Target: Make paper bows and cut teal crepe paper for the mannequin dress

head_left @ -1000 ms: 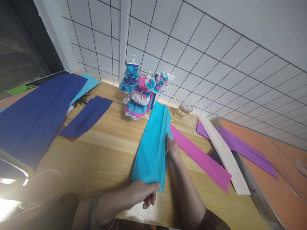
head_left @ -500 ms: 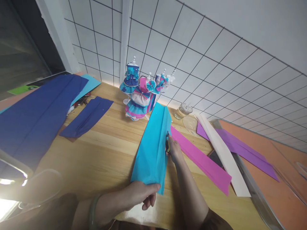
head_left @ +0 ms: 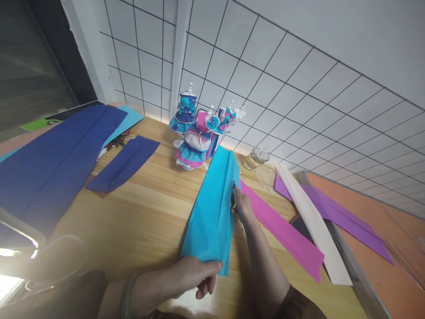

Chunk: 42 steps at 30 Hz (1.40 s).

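The long folded sheet of cyan crepe paper (head_left: 212,212) lies lengthwise on the pale wooden table (head_left: 149,208), its near end pinched by the left hand (head_left: 194,275). The right hand (head_left: 245,209) is clenched round a small dark tool with yellow on it (head_left: 233,198), probably scissors, at the sheet's right edge. Judging by that spot, roughly two thirds of the edge is worked and the far third remains; no cut shows clearly.

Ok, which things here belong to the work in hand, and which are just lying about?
In hand: turquoise paper strip, left hand pinching its near end, right hand with what look like scissors at its edge.
Lying about: pink strip, white strip, purple strip, dark blue sheets, dressed mannequins, glass jar.
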{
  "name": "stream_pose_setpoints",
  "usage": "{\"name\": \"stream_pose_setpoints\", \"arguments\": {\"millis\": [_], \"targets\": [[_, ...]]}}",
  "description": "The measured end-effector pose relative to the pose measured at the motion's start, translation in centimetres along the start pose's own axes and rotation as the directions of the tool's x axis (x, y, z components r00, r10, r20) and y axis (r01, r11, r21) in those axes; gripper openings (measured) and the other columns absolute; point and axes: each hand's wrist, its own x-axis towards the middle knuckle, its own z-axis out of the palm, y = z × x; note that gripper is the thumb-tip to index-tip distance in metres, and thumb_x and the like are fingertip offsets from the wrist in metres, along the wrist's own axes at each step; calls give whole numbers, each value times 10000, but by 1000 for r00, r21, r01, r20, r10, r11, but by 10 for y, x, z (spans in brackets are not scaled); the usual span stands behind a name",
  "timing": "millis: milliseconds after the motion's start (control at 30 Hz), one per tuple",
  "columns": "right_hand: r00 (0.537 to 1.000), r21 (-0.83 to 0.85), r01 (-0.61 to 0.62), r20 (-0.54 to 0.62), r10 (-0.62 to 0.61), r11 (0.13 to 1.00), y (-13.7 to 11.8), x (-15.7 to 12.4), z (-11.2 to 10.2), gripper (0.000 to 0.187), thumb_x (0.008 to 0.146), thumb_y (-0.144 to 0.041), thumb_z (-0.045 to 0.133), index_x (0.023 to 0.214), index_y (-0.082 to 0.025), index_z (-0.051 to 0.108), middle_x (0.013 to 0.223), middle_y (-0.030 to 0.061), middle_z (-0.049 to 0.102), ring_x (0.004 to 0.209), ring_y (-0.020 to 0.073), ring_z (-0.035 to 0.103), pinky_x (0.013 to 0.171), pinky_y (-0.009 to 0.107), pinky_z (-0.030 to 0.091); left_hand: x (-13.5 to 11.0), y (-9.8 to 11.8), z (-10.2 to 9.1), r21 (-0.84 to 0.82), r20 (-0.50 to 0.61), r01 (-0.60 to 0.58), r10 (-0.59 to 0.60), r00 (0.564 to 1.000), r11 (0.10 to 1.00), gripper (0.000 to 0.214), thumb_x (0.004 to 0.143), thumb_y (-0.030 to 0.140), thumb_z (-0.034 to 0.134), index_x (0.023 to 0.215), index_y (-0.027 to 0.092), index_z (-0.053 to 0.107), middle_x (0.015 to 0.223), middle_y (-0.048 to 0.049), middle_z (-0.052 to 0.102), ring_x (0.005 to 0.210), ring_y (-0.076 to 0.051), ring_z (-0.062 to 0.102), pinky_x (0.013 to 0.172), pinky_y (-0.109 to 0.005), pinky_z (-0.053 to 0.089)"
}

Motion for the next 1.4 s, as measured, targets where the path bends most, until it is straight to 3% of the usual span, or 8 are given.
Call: {"name": "stream_pose_setpoints", "arguments": {"millis": [200,467,933,1400], "targets": [[1000,-15,-7,-16,6,1000,-1,1,1,518,768,-595,345,454,-192,435,338,18,482,292,132,456,301,235,348,-2,5,1,20,-19,31,-30,999,999,508,748,520,346,419,154,473,335,23,381,368,-82,359,492,-243,271],[1000,-24,-9,-18,9,1000,0,3,2,496,762,-599,360,468,-202,409,323,0,449,290,141,454,303,246,358,3,-2,0,-13,-3,-2,2,1000,1000,557,689,629,372,419,151,469,351,25,392,360,-79,359,464,-245,256],[998,-55,-30,-48,27,998,3,10,1,481,755,-602,373,473,-213,399,306,-3,438,279,146,452,284,252,350,7,-7,1,18,-14,-5,6,1000,1000,543,725,587,335,425,154,471,341,23,386,346,-82,349,473,-249,278],[1000,-28,3,4,-3,1000,4,9,-3,514,783,-556,345,439,-190,454,320,25,481,297,142,467,319,245,364,0,0,0,33,-11,21,-21,1000,999,550,740,583,327,431,152,472,348,18,386,373,-88,361,502,-254,276]]}}
